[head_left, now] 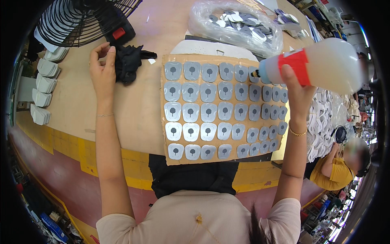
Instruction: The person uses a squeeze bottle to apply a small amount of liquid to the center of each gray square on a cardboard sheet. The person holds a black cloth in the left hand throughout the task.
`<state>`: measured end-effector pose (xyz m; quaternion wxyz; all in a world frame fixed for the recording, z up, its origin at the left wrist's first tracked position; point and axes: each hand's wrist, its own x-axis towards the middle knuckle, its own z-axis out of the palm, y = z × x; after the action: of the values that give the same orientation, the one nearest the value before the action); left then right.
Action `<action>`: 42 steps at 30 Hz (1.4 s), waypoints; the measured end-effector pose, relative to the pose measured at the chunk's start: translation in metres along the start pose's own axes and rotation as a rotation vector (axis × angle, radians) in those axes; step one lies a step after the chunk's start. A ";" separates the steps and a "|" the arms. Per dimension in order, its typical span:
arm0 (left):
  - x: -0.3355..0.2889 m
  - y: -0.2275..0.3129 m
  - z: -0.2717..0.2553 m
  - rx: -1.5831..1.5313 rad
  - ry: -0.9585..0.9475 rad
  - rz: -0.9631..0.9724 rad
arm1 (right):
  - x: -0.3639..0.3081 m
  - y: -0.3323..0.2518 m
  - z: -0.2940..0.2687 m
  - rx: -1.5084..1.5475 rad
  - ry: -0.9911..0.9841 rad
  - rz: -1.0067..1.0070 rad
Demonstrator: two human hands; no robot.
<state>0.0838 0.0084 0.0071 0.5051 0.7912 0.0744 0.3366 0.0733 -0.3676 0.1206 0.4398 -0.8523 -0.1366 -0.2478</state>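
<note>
Head view: right hand (pixel 294 87) grips a squeeze bottle (pixel 321 65) tipped nozzle-down over the cardboard sheet's (pixel 170 160) right edge, so it can feed the grey pads (pixel 208 113) laid in rows. Left hand (pixel 102 71), fingers loosely curled, touches black cloth (pixel 129 62) beyond the sheet's left edge, near the fan (pixel 81 20).

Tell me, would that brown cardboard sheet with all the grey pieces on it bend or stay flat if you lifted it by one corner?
The cardboard sheet looks thin and wide, so it would probably sag. Its near edge already overhangs the table, so it could tip off if pushed. The grey pieces lie in loose-looking rows, so they might slide, unless they are stuck down.
</note>
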 end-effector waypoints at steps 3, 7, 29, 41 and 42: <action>0.001 -0.001 0.000 0.006 0.000 -0.007 | -0.004 0.008 0.012 0.027 0.000 -0.003; 0.001 0.001 -0.001 0.012 0.007 -0.001 | -0.005 0.010 0.015 0.014 -0.040 0.027; -0.001 0.000 0.000 0.003 -0.015 0.007 | -0.042 0.019 -0.021 0.420 0.038 0.232; 0.001 -0.002 0.000 -0.012 -0.020 -0.003 | -0.043 -0.001 0.012 0.044 -0.125 0.071; 0.001 -0.001 0.000 -0.015 -0.019 -0.004 | -0.043 -0.002 0.013 0.024 -0.134 0.070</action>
<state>0.0845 0.0093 0.0062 0.5123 0.7906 0.0687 0.3284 0.0404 -0.3568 0.0922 0.4483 -0.8659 -0.1389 -0.1733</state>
